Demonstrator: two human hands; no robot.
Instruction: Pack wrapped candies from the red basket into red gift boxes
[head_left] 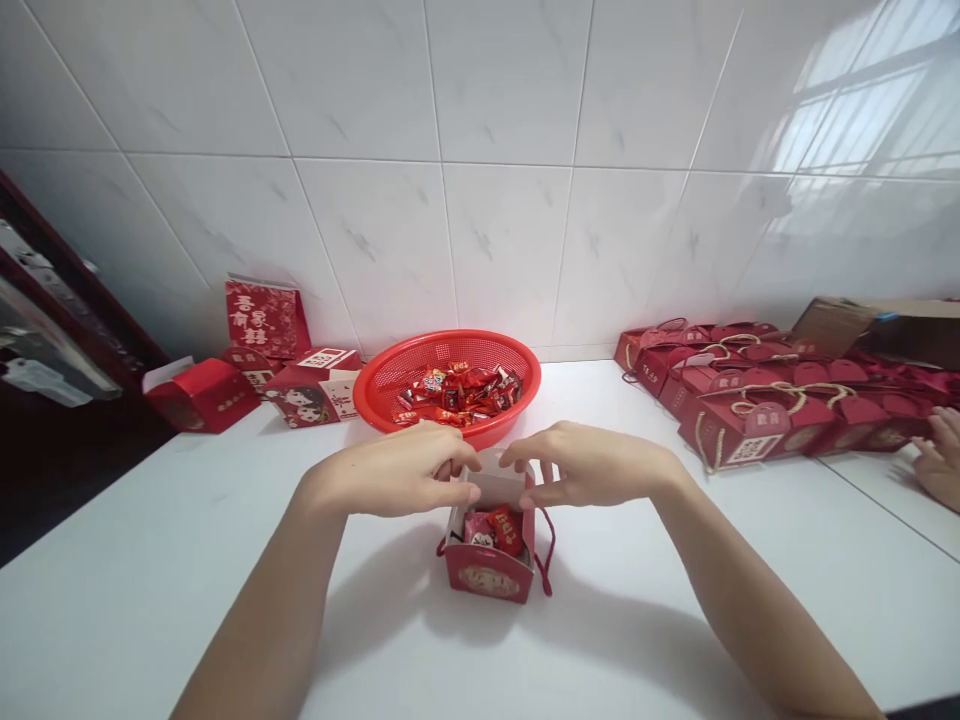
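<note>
So I've got both hands up over a small dark-red cardboard gift box [491, 578] sitting near the middle of the white bench [225, 560]. Its top is open and there are red and pink wrapped candies [495, 530] inside, with a dark-red cord hanging off the side. My left hand [409, 470] and right hand [585, 465] are both curled, thumbs apart from the fingers, one at each side of the box's far end. Can't tell if the fingertips are actually gripping the cardboard.

Just beyond is a round red plastic mesh basket [457, 345] holding more wrapped candies [465, 392]. Far left there's a bunch of red printed paper boxes [311, 390], and on the right, rows of dark-red boxes with rope handles [750, 425]. Another person's hand [941, 460] is at the right edge, near those.
</note>
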